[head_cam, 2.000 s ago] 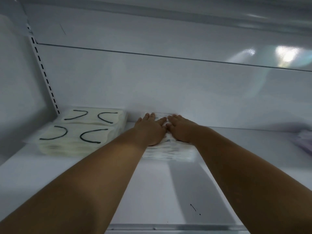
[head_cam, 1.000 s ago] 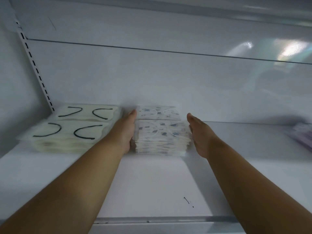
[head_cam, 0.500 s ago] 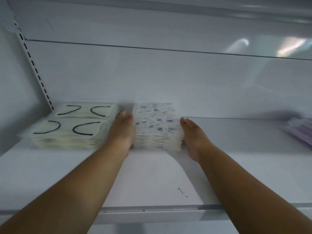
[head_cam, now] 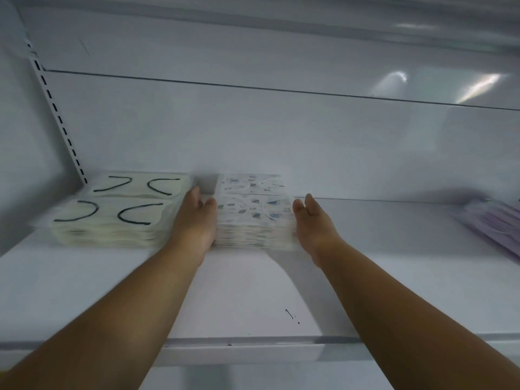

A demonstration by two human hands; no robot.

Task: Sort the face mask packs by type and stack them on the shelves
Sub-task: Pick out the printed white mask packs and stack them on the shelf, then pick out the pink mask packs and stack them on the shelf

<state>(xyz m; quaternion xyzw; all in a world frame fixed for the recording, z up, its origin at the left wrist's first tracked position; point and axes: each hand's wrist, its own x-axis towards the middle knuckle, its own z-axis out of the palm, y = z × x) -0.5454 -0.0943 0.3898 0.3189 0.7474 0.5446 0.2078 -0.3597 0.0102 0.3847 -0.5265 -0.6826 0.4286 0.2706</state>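
Two hands bracket one stack on the white shelf (head_cam: 239, 299). The left hand (head_cam: 195, 220) lies with straight fingers flat against the left side of the stack of blue-patterned mask packs (head_cam: 251, 218); the right hand (head_cam: 313, 223) is likewise spread flat and upright at the stack's right side, touching or almost touching it, which the blur leaves unclear. The patterned stack sits near the back wall, about mid-shelf. Just beside the left hand, on its other side, sits a stack of cream mask packs with black ear loops (head_cam: 115, 213), leaving only a narrow gap for the hand between the two stacks. Well apart at the right edge of the shelf lie purple mask packs (head_cam: 496, 226), blurred. A slotted upright rail (head_cam: 60, 119) climbs the back-left corner.
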